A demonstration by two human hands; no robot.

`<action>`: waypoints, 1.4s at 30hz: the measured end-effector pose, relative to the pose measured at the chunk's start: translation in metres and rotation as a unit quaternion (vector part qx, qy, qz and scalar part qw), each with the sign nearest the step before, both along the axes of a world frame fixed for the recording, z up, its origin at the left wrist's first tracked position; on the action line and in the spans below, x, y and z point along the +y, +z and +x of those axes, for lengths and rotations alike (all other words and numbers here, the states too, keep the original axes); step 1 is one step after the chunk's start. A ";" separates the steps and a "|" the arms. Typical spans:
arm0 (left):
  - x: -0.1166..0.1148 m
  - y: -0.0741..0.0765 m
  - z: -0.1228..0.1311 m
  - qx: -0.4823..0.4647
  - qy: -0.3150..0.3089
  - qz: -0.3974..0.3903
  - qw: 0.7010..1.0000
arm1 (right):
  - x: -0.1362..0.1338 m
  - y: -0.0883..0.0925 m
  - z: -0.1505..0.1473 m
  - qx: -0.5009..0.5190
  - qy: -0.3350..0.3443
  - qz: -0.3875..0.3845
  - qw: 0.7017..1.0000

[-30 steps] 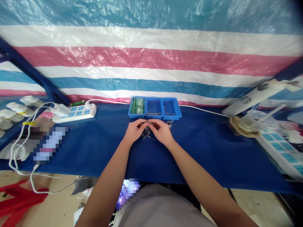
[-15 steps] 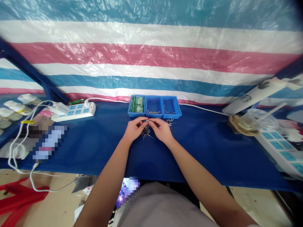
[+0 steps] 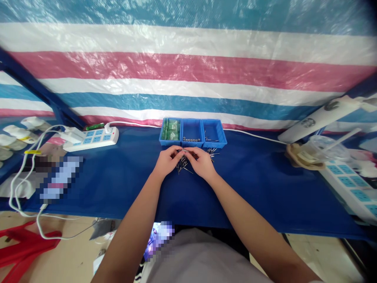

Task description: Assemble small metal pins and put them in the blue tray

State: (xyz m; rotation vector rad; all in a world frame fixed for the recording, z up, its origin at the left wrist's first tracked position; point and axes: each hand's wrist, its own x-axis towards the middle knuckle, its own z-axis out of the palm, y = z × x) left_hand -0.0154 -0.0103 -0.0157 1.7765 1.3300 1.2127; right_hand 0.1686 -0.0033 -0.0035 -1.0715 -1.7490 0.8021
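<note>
Tarp (image 3: 188, 70): striped, crinkly glossy plastic, 12 o'clock. Table (image 3: 250, 188): smooth, blue. Bins (image 3: 202, 134): three, rectangular blue plastic, 12 o'clock from hands. Left hand (image 3: 165, 162) and right hand (image 3: 204, 162): curled, fingertips narrow, jointly pinching part (image 3: 184, 150). Pins (image 3: 182, 166): slim, shiny metal, scattered at 6 o'clock from part, more at 3. Part: small, grey, near bins; shape mostly hidden.

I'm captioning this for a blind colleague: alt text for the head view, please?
A person's left hand and right hand hold a small greyish part together above scattered thin metal rods on a blue table. Just beyond stand three blue bins, the middle holding small metal parts.
</note>
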 end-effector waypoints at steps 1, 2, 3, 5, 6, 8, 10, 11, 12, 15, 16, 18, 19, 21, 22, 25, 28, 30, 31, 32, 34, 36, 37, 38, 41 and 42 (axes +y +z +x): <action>0.000 0.001 0.000 0.002 -0.001 0.003 1.000 | 0.000 0.000 0.000 -0.006 -0.003 0.002 1.000; 0.000 0.001 0.000 0.005 -0.003 0.005 1.000 | 0.001 0.000 0.001 -0.010 -0.005 0.003 1.000; 0.000 0.001 0.000 0.006 -0.006 0.007 1.000 | 0.001 0.000 0.001 -0.013 -0.007 0.005 1.000; 0.001 0.002 0.000 0.002 -0.010 0.008 1.000 | 0.002 -0.001 0.001 -0.014 -0.005 0.007 1.000; 0.001 0.001 0.000 -0.001 -0.011 0.007 1.000 | 0.002 -0.001 0.001 -0.012 -0.005 0.007 1.000; 0.001 0.001 0.001 -0.005 -0.012 0.002 1.000 | 0.002 -0.001 0.001 -0.008 -0.005 0.006 1.000; 0.002 0.000 0.001 -0.002 -0.010 -0.004 1.000 | 0.001 -0.002 0.001 -0.003 -0.007 0.002 1.000; 0.002 0.000 0.000 0.002 -0.009 -0.007 1.000 | 0.001 -0.002 0.001 0.000 -0.007 -0.001 1.000; 0.002 0.000 0.000 0.005 -0.007 -0.009 1.000 | 0.001 -0.002 0.001 0.002 -0.006 -0.004 1.000; 0.001 -0.001 0.000 0.011 -0.002 -0.016 1.000 | 0.001 -0.003 0.001 0.004 0.008 -0.004 1.000; 0.001 -0.001 0.000 0.011 -0.001 -0.018 1.000 | 0.001 -0.003 0.000 0.003 0.012 -0.001 1.000; 0.000 0.000 0.001 0.008 0.000 -0.018 1.000 | 0.001 -0.003 0.001 -0.001 0.015 0.005 1.000; 0.000 0.001 0.001 0.006 0.001 -0.016 1.000 | 0.002 -0.004 0.001 -0.004 0.013 0.007 1.000; -0.001 0.002 0.001 0.007 -0.001 -0.009 1.000 | 0.002 -0.004 0.001 -0.011 0.009 0.010 1.000; -0.001 0.003 0.002 0.008 -0.001 -0.005 1.000 | 0.003 -0.003 0.002 -0.015 0.007 0.012 1.000; -0.002 0.005 0.002 0.011 -0.009 0.004 1.000 | 0.003 -0.003 0.002 -0.021 0.005 0.017 1.000; -0.001 0.004 0.002 0.009 -0.015 0.005 1.000 | 0.003 -0.003 0.002 -0.023 0.004 0.013 1.000; 0.000 0.002 0.002 0.012 -0.013 0.004 1.000 | 0.002 -0.003 0.002 -0.024 0.000 0.006 1.000; 0.000 0.001 0.001 0.013 -0.010 0.002 1.000 | 0.002 -0.002 0.002 -0.024 -0.003 0.001 1.000; 0.001 0.000 0.001 0.014 -0.008 0.000 1.000 | 0.002 -0.002 0.002 -0.022 -0.006 -0.002 1.000; 0.002 -0.002 0.001 0.015 -0.004 -0.006 1.000 | 0.001 -0.002 0.001 -0.016 -0.006 -0.004 1.000; 0.002 -0.003 0.000 0.016 -0.001 -0.012 1.000 | 0.001 -0.002 0.001 -0.012 -0.001 -0.002 1.000; 0.002 -0.003 0.000 0.017 0.000 -0.014 1.000 | 0.001 -0.002 0.001 -0.011 0.002 -0.001 1.000; 0.002 -0.003 0.000 0.019 0.000 -0.015 1.000 | 0.001 -0.002 0.000 -0.010 0.005 0.000 1.000; 0.002 -0.003 0.001 0.019 0.000 -0.014 1.000 | 0.001 -0.001 0.000 -0.007 0.008 0.004 1.000; 0.002 -0.002 0.001 0.018 0.000 -0.013 1.000 | 0.001 -0.001 0.000 -0.006 0.008 0.007 1.000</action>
